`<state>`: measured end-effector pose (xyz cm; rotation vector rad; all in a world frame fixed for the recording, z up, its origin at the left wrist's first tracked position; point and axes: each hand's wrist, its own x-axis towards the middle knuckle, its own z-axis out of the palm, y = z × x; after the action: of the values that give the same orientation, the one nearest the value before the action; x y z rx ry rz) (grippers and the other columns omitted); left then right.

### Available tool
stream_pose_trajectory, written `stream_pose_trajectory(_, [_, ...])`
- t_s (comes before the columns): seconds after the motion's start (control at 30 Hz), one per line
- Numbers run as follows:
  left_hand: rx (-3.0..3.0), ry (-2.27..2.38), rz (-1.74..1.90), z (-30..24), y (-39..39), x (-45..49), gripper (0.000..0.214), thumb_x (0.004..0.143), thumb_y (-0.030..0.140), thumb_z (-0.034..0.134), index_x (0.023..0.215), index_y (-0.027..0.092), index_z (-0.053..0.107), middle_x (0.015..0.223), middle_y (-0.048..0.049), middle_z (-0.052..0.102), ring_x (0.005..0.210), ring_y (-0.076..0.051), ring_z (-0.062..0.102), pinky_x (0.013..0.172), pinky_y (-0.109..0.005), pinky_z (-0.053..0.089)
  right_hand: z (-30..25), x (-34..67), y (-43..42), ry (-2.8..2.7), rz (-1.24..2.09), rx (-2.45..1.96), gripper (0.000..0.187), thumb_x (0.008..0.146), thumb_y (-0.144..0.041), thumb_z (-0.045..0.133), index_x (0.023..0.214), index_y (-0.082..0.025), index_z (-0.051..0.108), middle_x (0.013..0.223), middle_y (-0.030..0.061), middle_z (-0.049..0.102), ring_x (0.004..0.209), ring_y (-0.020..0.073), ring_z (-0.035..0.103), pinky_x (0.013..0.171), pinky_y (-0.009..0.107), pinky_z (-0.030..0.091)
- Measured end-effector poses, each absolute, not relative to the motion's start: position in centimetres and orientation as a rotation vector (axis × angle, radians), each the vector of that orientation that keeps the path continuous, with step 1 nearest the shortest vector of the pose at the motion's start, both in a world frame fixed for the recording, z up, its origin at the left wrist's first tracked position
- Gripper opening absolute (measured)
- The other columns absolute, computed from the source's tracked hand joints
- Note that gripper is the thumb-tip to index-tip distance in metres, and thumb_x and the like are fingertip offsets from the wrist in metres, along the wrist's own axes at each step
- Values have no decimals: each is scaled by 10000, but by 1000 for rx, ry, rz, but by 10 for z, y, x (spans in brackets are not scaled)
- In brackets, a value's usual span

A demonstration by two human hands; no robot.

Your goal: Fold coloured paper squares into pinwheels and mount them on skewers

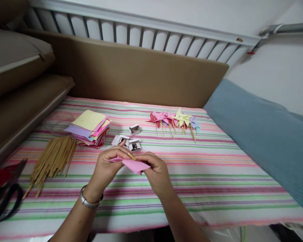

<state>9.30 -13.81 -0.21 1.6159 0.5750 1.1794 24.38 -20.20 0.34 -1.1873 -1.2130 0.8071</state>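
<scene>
Between my two hands is a folded piece of pink paper (135, 166), held above the striped cloth. My left hand (106, 166) is closed on its left side, a silver bracelet on the wrist. My right hand (157, 171) pinches the paper's right side. A short length of wooden stick (132, 156) shows behind the paper, at the fingertips; the rest of it is hidden. Just beyond my hands lie small open boxes, one (135, 145) with small dark pieces inside and another (134, 129) farther back.
Left of my hands sit a stack of coloured paper squares (89, 121), a pile of wooden sticks (52, 156) and scissors (11, 195). Finished paper pinwheels (181, 118) lie at the back right. A brown board (141, 74) stands behind the striped cloth (217, 195).
</scene>
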Motion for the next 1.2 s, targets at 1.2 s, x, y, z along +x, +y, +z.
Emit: stream_pose_trajectory(1.2, [1502,601,1234,-19,-132,95,42,677,210,712,678,223,671,799,-26,692,861,-212,630,938,-405,437,1,240,-197,-1129,822,-1185,136,739,-186,625,793,-237,738,773,25,674,743,160,621,685,268,487])
